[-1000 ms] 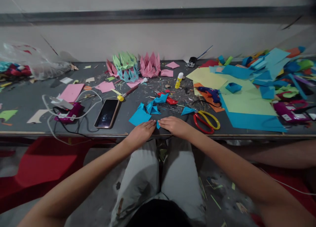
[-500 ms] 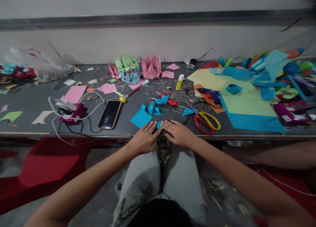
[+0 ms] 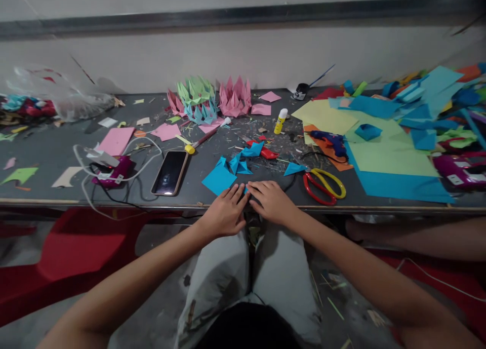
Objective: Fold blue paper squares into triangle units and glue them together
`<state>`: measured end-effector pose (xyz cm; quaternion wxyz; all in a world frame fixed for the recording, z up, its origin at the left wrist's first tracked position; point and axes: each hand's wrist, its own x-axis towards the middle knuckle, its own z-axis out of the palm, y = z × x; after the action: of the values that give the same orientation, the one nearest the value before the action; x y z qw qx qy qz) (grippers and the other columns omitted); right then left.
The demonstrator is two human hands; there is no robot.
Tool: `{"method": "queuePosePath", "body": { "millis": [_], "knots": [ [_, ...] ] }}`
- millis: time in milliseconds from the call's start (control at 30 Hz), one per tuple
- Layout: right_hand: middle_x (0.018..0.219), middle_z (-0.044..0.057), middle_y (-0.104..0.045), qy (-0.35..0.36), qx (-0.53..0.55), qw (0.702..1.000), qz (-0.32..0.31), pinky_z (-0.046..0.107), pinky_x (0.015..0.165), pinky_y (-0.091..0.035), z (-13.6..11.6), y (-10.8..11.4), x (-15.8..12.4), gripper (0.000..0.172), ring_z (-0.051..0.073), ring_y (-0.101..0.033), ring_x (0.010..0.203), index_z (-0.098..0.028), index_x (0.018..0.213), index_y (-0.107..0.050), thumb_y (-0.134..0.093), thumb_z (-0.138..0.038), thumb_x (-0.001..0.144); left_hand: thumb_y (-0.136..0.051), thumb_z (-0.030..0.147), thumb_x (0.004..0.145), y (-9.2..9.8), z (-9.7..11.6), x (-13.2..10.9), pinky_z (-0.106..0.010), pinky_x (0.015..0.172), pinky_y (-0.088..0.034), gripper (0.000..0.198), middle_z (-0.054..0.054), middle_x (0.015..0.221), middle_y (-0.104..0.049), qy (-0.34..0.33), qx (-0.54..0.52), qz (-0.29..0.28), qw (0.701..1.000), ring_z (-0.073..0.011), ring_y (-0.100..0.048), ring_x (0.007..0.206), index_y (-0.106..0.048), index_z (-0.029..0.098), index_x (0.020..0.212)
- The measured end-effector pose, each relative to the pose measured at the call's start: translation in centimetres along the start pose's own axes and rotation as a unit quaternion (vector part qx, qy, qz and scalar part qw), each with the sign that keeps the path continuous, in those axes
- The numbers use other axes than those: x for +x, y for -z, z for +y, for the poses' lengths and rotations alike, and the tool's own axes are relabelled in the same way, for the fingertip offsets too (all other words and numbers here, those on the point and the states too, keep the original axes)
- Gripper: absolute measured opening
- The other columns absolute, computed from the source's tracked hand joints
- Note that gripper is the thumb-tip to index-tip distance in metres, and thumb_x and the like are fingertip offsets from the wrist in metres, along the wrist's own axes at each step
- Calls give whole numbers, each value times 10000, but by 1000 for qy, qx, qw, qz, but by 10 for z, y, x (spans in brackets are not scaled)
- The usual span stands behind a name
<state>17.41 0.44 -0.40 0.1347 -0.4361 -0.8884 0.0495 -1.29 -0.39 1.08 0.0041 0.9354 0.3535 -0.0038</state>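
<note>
My left hand and my right hand lie side by side at the front edge of the grey table, fingers stretched and pressing down. Their fingertips meet over a small blue paper piece, which is almost wholly hidden. Just beyond my left fingers lies a blue paper square, with several folded blue pieces behind it. Red-and-yellow scissors lie to the right of my right hand.
A phone and a purple glue gun with cables lie at left. Folded paper crowns, a glue stick, a blue glue gun and coloured sheets lie further back and right. Another person's arm lies at right.
My fingertips, which pinched the small blue piece from both sides, have flattened and closed over it. Both hands slid slightly toward me. The view shifted a little.
</note>
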Motion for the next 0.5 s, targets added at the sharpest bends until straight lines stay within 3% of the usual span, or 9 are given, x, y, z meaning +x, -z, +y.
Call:
{"method": "queuePosePath", "body": {
  "millis": [133,267,400,500],
  "knots": [
    [1203,147,-560,-5,16,1000,7,438,867,-382,2,-1,3,394,269,-497,1062,-130,1199,-539,-461,-324,864,-432,294,838,5,-4,7,-415,939,-391,454,-206,1287,-475,1,0,36,999,-300,-447,1195,-479,63,1226],
    [1136,86,-609,2,94,996,5,386,827,-403,23,-2,10,311,225,-532,993,-200,1106,-614,-509,-343,851,-431,265,885,11,-19,21,-311,723,-477,270,-123,988,-668,21,-3,37,999,-210,-641,857,-590,115,1043],
    [1010,46,-658,14,164,986,22,341,810,-408,39,-5,18,177,185,-563,904,-230,903,-691,-560,-320,826,-510,267,857,10,-36,28,-271,724,-462,181,-52,928,-675,-26,-30,70,997,-178,-618,864,-615,160,959],
    [961,44,-665,20,178,983,37,328,792,-407,42,-8,20,177,178,-558,878,-225,823,-694,-552,-330,830,-483,273,872,4,-41,26,-269,727,-459,189,-53,932,-666,-43,-26,100,994,-164,-603,844,-623,154,917]
  ]
}}
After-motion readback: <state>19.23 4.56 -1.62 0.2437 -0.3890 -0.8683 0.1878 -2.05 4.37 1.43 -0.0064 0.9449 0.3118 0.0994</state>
